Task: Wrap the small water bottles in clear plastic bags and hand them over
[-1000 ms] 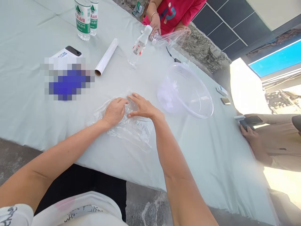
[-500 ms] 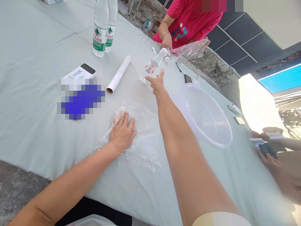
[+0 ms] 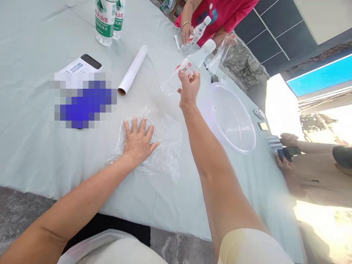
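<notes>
My left hand lies flat with fingers spread on a crumpled sheet of clear plastic film, pressing it to the cloth-covered table. My right hand reaches forward, its fingers wrapped round a clear plastic bottle with a white cap and a red-and-white label. The bottle is tilted, its cap end pointing away to the upper right. A white roll with a brown cardboard core lies between my hands and the tall water bottles.
Two water bottles with green labels stand at the far left. A phone lies near a blurred blue patch. To the right sits a translucent plastic basin. Opposite, a person in a red shirt handles another bottle and film. Someone at right holds a dark device.
My right hand has closed on the bottle and lifted it. My left hand has spread its fingers flatter on the film. The person opposite now has a hand at another bottle.
</notes>
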Demonstrator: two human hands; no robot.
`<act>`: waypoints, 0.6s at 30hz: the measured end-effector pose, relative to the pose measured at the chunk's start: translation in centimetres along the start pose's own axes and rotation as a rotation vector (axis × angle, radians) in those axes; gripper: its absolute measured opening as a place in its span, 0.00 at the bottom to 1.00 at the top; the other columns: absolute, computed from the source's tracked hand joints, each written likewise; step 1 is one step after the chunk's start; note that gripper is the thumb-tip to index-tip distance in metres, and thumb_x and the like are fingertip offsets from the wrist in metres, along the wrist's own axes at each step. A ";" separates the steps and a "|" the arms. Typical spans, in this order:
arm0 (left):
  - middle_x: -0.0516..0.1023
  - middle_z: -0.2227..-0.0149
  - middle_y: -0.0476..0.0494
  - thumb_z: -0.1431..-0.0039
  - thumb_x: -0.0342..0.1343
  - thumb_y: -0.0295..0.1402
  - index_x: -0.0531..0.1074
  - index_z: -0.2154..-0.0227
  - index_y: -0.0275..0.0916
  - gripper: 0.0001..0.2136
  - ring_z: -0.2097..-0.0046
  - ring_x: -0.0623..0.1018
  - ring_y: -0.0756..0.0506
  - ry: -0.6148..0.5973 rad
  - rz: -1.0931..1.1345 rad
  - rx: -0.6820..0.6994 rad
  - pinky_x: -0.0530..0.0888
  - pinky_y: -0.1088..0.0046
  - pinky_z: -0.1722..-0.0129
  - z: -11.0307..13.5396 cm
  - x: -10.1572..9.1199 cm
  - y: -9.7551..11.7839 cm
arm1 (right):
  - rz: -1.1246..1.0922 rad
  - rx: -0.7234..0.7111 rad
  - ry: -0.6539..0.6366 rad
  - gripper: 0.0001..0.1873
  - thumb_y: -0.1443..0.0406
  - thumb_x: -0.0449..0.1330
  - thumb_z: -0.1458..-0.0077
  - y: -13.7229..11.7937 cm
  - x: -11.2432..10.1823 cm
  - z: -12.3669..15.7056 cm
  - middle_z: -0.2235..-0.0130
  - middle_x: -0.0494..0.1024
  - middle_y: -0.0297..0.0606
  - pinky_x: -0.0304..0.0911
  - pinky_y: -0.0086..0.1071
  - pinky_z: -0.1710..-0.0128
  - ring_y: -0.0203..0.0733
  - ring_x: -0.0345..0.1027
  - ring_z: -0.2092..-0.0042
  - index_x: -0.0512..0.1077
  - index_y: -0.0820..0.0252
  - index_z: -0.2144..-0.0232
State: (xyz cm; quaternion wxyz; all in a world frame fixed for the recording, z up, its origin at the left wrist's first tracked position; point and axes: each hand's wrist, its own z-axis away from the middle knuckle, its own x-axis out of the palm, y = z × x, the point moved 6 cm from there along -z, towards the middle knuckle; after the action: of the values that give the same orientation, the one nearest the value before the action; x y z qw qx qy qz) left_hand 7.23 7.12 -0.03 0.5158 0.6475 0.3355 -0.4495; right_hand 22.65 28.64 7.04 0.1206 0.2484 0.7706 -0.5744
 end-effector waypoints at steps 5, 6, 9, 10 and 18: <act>0.52 0.27 0.34 0.34 0.45 0.54 0.61 0.32 0.42 0.32 0.28 0.46 0.22 -0.002 -0.020 -0.006 0.37 0.33 0.34 0.0 0.2 -0.1 | 0.079 0.201 -0.081 0.22 0.44 0.53 0.40 -3.5 -6.4 12.1 0.67 0.69 0.35 0.65 0.33 0.67 0.40 0.69 0.62 0.66 0.55 0.65; 0.51 0.27 0.34 0.34 0.44 0.54 0.61 0.32 0.42 0.33 0.28 0.45 0.22 -0.002 -0.019 -0.010 0.36 0.33 0.34 0.0 0.2 -0.1 | 0.133 0.243 -0.104 0.21 0.44 0.55 0.42 -3.7 -7.1 14.2 0.68 0.68 0.33 0.63 0.33 0.68 0.39 0.67 0.65 0.65 0.55 0.67; 0.51 0.27 0.31 0.34 0.43 0.55 0.61 0.33 0.39 0.34 0.28 0.45 0.21 0.014 -0.004 -0.014 0.36 0.32 0.34 0.1 0.2 0.1 | 0.358 0.371 -0.124 0.22 0.45 0.60 0.47 -3.1 -8.6 19.1 0.70 0.66 0.31 0.59 0.33 0.68 0.38 0.63 0.68 0.61 0.55 0.72; 0.51 0.27 0.30 0.34 0.43 0.55 0.61 0.33 0.38 0.34 0.28 0.45 0.21 0.020 0.000 -0.019 0.35 0.32 0.35 0.2 0.2 0.1 | 0.431 0.411 -0.121 0.23 0.45 0.61 0.48 -2.7 -8.8 20.2 0.70 0.67 0.31 0.58 0.33 0.68 0.39 0.63 0.68 0.61 0.54 0.72; 0.51 0.27 0.34 0.34 0.38 0.57 0.59 0.31 0.43 0.35 0.27 0.44 0.23 0.000 -0.050 -0.060 0.37 0.33 0.34 0.4 0.1 0.2 | 0.620 0.579 -0.200 0.25 0.39 0.55 0.45 -0.7 -7.5 22.9 0.64 0.75 0.41 0.61 0.38 0.65 0.49 0.70 0.64 0.59 0.53 0.70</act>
State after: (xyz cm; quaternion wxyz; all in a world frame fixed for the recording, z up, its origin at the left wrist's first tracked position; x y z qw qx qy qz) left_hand 7.31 6.70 -0.06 0.5233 0.6233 0.3651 -0.4520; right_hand 26.41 5.01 4.04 0.2870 0.4349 0.4512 -0.7245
